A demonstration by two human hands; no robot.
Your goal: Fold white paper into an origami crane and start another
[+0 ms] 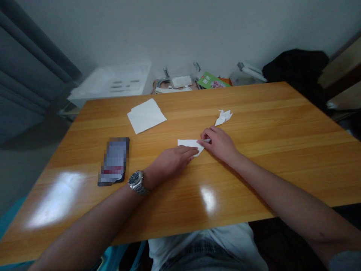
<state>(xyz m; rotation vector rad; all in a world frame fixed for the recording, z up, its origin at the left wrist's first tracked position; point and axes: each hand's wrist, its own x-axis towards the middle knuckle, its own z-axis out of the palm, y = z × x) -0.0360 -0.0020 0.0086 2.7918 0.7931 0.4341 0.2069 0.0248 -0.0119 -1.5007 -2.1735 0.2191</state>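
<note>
Your left hand is resting on the folded white paper, its fingers lying straight and close together, while your right hand is pinching the paper's right end between thumb and fingers. The paper is lying on the wooden table, nearer you than the folded paper figure and right of the phone.

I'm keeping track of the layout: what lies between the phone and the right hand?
The head view shows some tabletop, then the left hand and the folded paper it partly covers.
</note>
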